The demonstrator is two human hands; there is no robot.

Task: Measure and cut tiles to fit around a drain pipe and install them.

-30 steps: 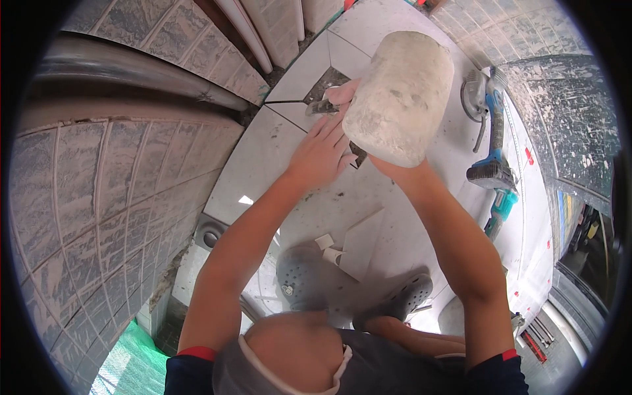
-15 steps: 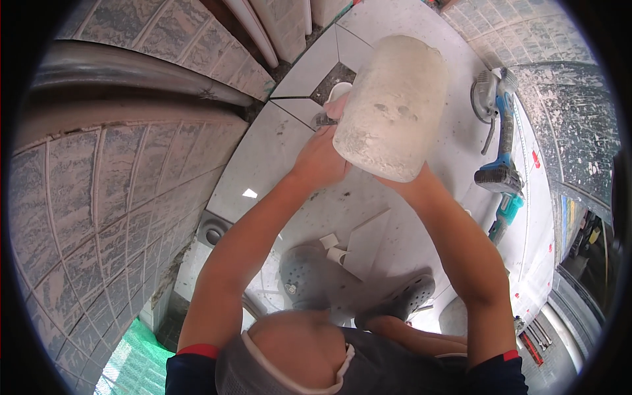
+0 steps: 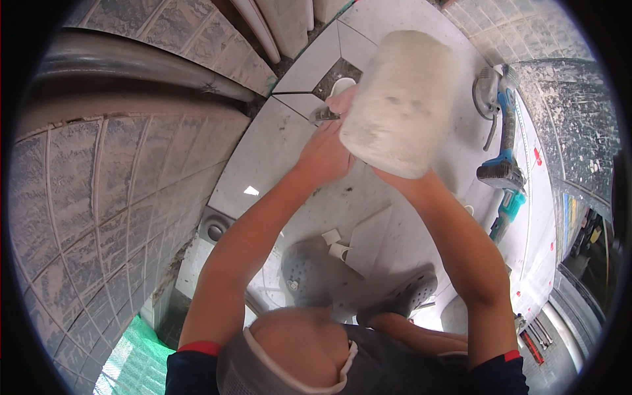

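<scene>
A large whitish cylindrical container [image 3: 401, 99], crusted on its surface and blurred, is held tilted above the tiled floor. My right hand [image 3: 401, 178] is at its near lower end, with the fingers hidden behind it. Against the container's left side, my left hand [image 3: 327, 148] is closed, its fingers partly covered. By those fingers shows a small grey, shiny piece [image 3: 322, 116] that I cannot make out. Just beyond is a white round pipe-like rim [image 3: 342, 85], beside a dark gap [image 3: 337, 74] in the tiles.
A blue cordless angle grinder [image 3: 503, 131] and a teal power tool [image 3: 508, 209] lie at the right. Tile scraps [image 3: 339, 250] lie near my grey clogs [image 3: 415, 293]. Tiled wall [image 3: 85, 197] and a thick grey pipe [image 3: 131, 62] stand at the left; hand tools [image 3: 532, 345] lie lower right.
The container has shifted slightly up and to the right and has become more blurred. More of the small grey piece by my left hand shows.
</scene>
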